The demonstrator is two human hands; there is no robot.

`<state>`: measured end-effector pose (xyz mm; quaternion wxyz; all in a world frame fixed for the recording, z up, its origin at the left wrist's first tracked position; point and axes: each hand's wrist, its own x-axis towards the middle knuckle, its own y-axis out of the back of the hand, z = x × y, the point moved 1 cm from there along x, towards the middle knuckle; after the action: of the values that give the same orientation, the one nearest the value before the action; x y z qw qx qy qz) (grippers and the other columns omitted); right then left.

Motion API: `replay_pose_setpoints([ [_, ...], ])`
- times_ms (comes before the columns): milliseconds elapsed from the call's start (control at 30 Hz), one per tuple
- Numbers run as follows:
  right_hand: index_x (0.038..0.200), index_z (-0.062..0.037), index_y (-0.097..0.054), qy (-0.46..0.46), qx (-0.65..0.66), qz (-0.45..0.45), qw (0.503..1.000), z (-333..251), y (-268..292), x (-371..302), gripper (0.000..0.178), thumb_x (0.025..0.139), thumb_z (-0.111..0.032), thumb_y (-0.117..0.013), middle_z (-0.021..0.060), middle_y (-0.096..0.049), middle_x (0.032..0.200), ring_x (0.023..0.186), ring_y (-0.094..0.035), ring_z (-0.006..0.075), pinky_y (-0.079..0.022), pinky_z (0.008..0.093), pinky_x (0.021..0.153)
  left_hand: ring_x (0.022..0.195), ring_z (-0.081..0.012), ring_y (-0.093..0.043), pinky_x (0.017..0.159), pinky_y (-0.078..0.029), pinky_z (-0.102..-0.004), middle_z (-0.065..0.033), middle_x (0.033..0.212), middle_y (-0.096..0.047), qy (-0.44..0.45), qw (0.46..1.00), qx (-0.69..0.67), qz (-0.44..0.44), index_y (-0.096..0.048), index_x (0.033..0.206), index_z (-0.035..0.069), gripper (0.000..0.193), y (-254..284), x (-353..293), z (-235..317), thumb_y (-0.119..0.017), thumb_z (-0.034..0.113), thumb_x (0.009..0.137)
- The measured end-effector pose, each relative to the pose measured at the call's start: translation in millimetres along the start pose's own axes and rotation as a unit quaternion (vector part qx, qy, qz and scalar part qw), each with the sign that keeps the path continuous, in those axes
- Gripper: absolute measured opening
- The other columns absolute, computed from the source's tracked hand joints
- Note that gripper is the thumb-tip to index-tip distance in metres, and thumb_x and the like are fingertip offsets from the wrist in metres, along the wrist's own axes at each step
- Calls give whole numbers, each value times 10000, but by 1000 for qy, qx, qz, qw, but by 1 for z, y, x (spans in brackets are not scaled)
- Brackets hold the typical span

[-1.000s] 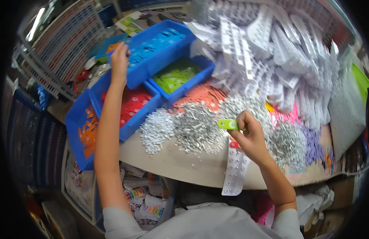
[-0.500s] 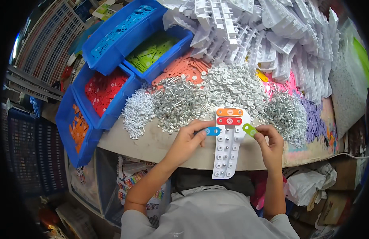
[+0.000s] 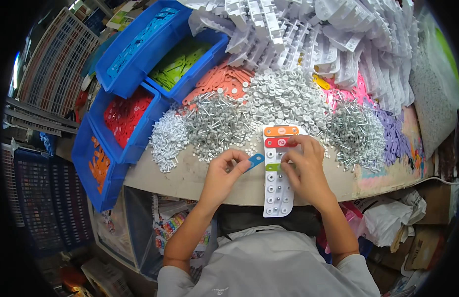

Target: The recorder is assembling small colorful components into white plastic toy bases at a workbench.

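A white plastic base (image 3: pixel 270 203) with two rows of round pegs lies at the table's front edge. Across its far end sit an orange strip (image 3: pixel 275 131) and, just nearer, a red strip (image 3: pixel 274 142). My right hand (image 3: pixel 310 171) is over the base, its fingers pinching a green strip (image 3: pixel 272 167) that lies across the pegs below the red one; the strip's right end is hidden by the fingers. Left of the base, my left hand (image 3: pixel 223 172) grips a blue strip (image 3: pixel 256 159) between thumb and fingers, tilted and apart from the base.
Blue bins (image 3: pixel 121 157) at left hold blue, green, red and orange strips. Behind the base spread heaps of white caps (image 3: pixel 286 96), metal pins (image 3: pixel 214 123) and small white pieces (image 3: pixel 167 138). Stacked white bases (image 3: pixel 308 44) rise beyond; purple strips (image 3: pixel 395 136) lie right.
My right hand has moved left over the base, bringing the green strip onto it. My left hand has drawn the blue strip slightly away from the base and tilted it.
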<state>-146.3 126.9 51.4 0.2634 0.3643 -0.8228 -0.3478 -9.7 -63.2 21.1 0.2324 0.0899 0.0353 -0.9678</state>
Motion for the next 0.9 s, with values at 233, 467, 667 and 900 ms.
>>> replay_pose_setpoints([
  [233,1025,-74,-625,-66,-17,43,997,8,-8,-6,297,774,-144,-769,146,-516,1301,1271,-433,353,-287,480,1069,794,-161,-553,728,-430,-307,-34,847,-602,-167,962,218,4,-708,837,45,76,-20,37,17,-755,104,830],
  [467,1230,-68,-536,-105,-40,138,984,9,-18,-13,587,743,-211,-830,178,-423,1459,1366,-343,379,-229,515,1107,961,-218,-525,905,-329,-379,-24,865,-572,-203,927,313,-39,-721,815,95,134,-55,60,8,-801,191,768],
  [667,1242,-77,-533,-99,-45,127,986,12,-22,-15,603,737,-208,-836,172,-403,1489,1385,-327,382,-217,518,1116,960,-240,-510,906,-326,-391,-28,886,-540,-243,901,358,-14,-671,918,104,235,-57,58,7,-808,201,755],
  [900,1208,-69,-541,-92,-50,123,987,8,-19,-15,542,751,-169,-816,173,-454,1444,1352,-374,385,-236,505,1118,948,-255,-621,887,-433,-406,-75,954,-672,-317,859,398,57,-690,968,68,208,-19,87,22,-757,208,829],
])
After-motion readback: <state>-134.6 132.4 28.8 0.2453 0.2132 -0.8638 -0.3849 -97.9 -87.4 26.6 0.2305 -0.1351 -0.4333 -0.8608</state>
